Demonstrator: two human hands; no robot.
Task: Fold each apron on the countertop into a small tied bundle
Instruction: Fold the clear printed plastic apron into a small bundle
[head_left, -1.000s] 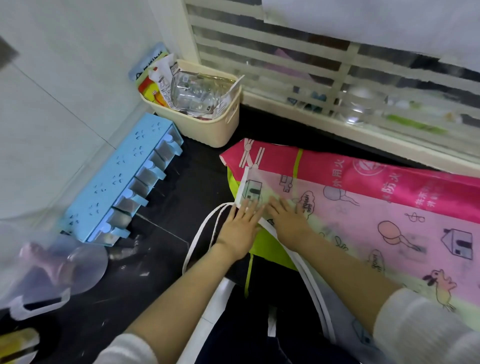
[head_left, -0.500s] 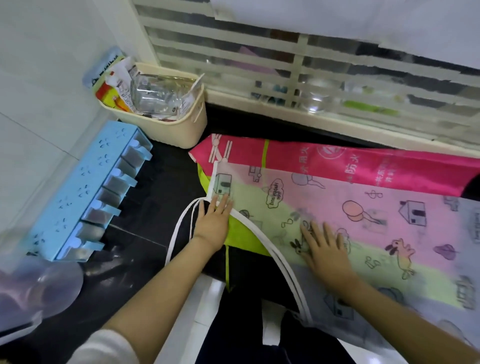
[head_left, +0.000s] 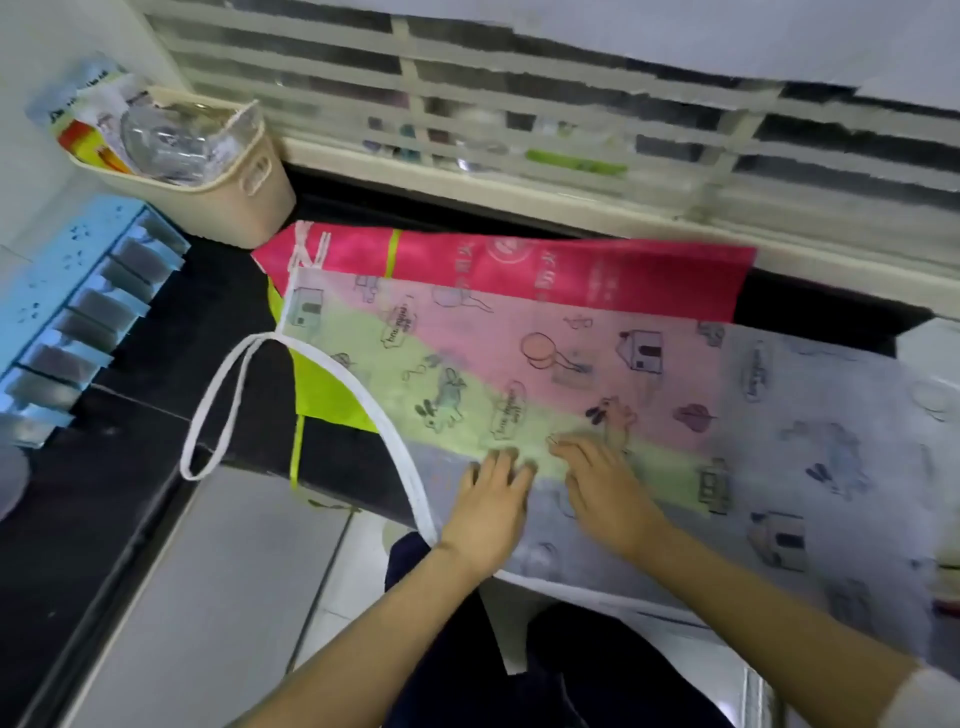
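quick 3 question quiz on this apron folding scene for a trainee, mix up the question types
1. True or false: the left hand and the right hand both lie flat on the printed apron.
2. What lies beneath the printed apron along its far edge? A) a pink apron B) a grey towel C) a newspaper
3. Fill in the blank: the beige basket stands on the countertop to the ___ of the aprons.

Key: 1 true; 2 A; 3 left
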